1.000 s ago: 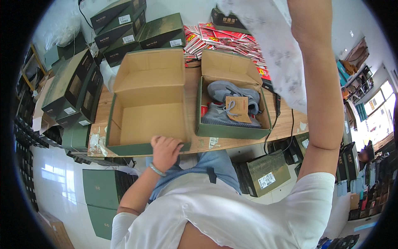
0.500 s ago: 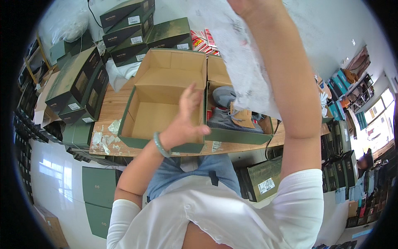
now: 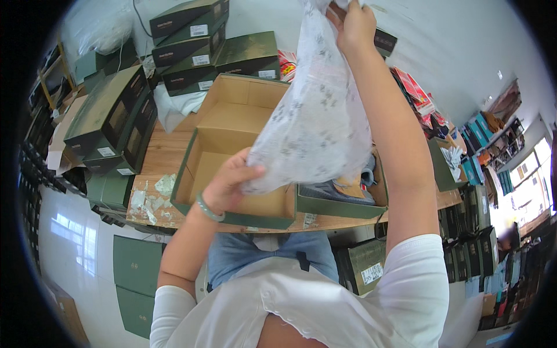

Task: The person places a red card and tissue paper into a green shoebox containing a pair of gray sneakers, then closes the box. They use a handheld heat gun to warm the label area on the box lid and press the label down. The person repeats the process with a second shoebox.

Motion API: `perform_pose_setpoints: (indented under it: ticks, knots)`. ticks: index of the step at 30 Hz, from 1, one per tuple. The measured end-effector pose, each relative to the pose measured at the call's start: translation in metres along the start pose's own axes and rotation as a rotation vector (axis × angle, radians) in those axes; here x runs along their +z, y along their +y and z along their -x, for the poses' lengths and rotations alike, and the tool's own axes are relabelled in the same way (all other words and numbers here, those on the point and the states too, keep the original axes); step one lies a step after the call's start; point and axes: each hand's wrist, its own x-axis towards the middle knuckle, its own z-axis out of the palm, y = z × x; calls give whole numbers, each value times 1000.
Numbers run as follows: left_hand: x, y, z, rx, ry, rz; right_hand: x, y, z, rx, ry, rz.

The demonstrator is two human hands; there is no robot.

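A sheet of white tissue paper (image 3: 316,116) with grey print hangs between my two hands. My right hand (image 3: 355,28), raised high, is closed on its upper end. Lower down, my left hand (image 3: 232,181) pinches the sheet's lower left corner. Below my left hand, a green shoebox (image 3: 194,203) stands with its lid up and its brown inside showing. To its right is a second open shoebox (image 3: 342,207), partly hidden by the paper. In it lie grey shoes (image 3: 331,192) and a brown card tag (image 3: 351,187).
Dark green shoeboxes (image 3: 191,52) are stacked at the back, with more boxes (image 3: 107,119) on the left. Torn paper scraps (image 3: 148,203) lie on the wooden table (image 3: 165,145). Red packets (image 3: 413,90) are at the back right, and a shoebox (image 3: 362,264) sits below the table's front edge.
My left hand, open before, now pinches the tissue paper's lower corner. The sheet has swung left and spread over the two boxes. My right hand shows fully now, still gripping the top.
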Motion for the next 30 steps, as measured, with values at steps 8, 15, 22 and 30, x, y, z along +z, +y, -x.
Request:
perform_pose_setpoints:
  ticks: [8, 15, 22, 30]
  knots:
    - [-117, 48, 8, 22, 425, -219, -74, 144, 10, -86, -11, 1150]
    - [-191, 40, -20, 17, 609, -846, -120, 256, 14, 52, -94, 1565]
    - [-189, 34, -14, -60, 688, -1263, -90, 236, 77, 283, -169, 1674]
    - [-203, 49, -12, -211, 640, -853, -98, 125, 256, 756, -513, 1117]
